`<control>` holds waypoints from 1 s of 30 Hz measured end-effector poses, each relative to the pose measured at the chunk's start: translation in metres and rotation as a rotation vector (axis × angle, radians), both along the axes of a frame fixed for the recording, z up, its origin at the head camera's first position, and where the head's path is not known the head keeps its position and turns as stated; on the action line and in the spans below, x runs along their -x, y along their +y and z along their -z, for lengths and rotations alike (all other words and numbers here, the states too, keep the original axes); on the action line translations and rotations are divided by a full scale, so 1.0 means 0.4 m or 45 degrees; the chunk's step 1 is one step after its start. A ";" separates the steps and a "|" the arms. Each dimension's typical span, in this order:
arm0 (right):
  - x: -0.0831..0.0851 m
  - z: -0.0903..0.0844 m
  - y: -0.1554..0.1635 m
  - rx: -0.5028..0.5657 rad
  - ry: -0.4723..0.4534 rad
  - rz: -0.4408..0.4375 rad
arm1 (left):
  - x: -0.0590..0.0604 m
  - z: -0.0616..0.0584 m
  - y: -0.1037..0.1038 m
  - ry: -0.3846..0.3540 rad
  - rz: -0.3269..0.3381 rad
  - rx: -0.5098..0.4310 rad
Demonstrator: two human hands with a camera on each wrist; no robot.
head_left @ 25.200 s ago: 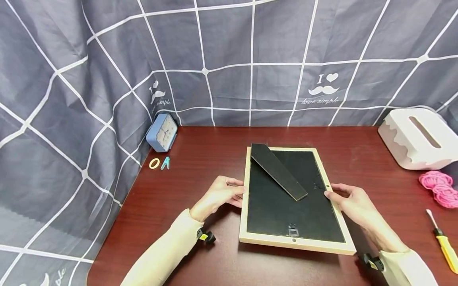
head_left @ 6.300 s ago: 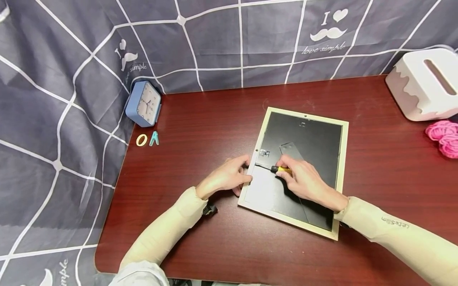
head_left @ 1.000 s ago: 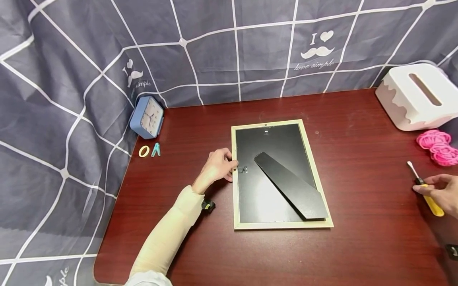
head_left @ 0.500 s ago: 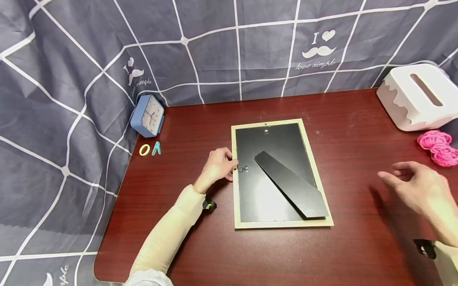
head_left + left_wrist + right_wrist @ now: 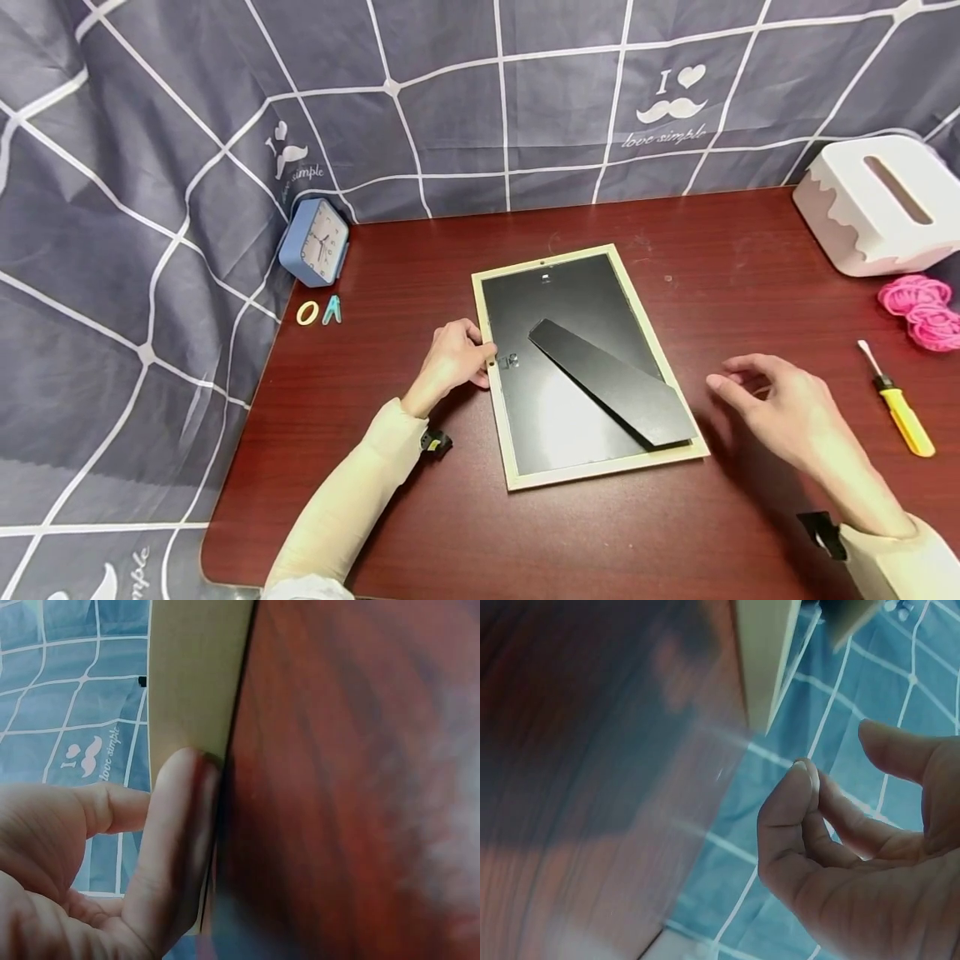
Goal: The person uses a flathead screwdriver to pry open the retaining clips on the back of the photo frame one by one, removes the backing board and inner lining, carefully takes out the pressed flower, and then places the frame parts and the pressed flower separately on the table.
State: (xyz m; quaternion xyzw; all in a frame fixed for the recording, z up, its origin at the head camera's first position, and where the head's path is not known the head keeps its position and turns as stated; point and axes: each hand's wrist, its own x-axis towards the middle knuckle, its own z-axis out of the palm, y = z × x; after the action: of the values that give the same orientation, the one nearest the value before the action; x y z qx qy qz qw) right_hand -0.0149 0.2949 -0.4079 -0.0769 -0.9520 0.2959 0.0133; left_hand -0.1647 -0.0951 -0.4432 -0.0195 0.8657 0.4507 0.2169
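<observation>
Head view, lower right: my right hand [image 5: 791, 408] is hanging just beside the frame [image 5: 600, 317] without touching it, thumb standing apart from loosely curled fingers, nothing between them. It is no longer gripping the screwdriver [image 5: 905, 418], which is now lying at the far right; it is coming in toward the frame instead, so, as I judge it, the work is passing from tool back to bare hands. Left of the right hand, my left hand [image 5: 450, 358] is pinching the frame's left edge beside a small latch [image 5: 508, 361]; how its lower fingers are sitting I cannot tell. The frame is lying back side up around the centre, turned slightly from a moment ago, its black stand [image 5: 618, 387] slanting toward the lower right corner. Farther off, pink yarn [image 5: 915, 296] is resting at the right edge below a white box [image 5: 873, 229]; at upper left, a ring [image 5: 299, 315] and a peg [image 5: 334, 307] are lying before a blue clock [image 5: 300, 242].
</observation>
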 end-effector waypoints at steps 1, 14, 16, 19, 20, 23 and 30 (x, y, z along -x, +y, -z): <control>0.000 0.000 -0.012 0.010 0.012 -0.011 | -0.001 0.000 0.000 -0.011 -0.008 -0.017; 0.036 -0.004 -0.168 -0.102 -0.036 -0.350 | 0.006 0.015 -0.007 -0.030 -0.006 -0.136; 0.038 -0.003 -0.191 -0.166 -0.084 -0.365 | 0.008 0.015 -0.009 -0.018 0.004 -0.132; 0.042 0.007 -0.218 -0.207 -0.125 -0.373 | 0.012 0.011 -0.013 -0.006 0.018 -0.120; 0.043 0.011 -0.225 -0.208 -0.128 -0.377 | 0.014 0.011 -0.015 -0.005 0.022 -0.120; 0.046 0.021 -0.239 -0.198 -0.130 -0.377 | 0.019 0.008 -0.020 -0.021 0.026 -0.144; 0.049 0.041 -0.255 -0.115 -0.040 -0.346 | 0.027 0.006 -0.033 -0.097 0.042 -0.234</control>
State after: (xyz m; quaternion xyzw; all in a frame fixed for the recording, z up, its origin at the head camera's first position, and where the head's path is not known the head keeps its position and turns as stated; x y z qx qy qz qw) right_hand -0.0346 0.1930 -0.4241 0.0487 -0.9661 0.2505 -0.0384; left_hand -0.1756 -0.1082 -0.4457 -0.0025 0.8120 0.5237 0.2578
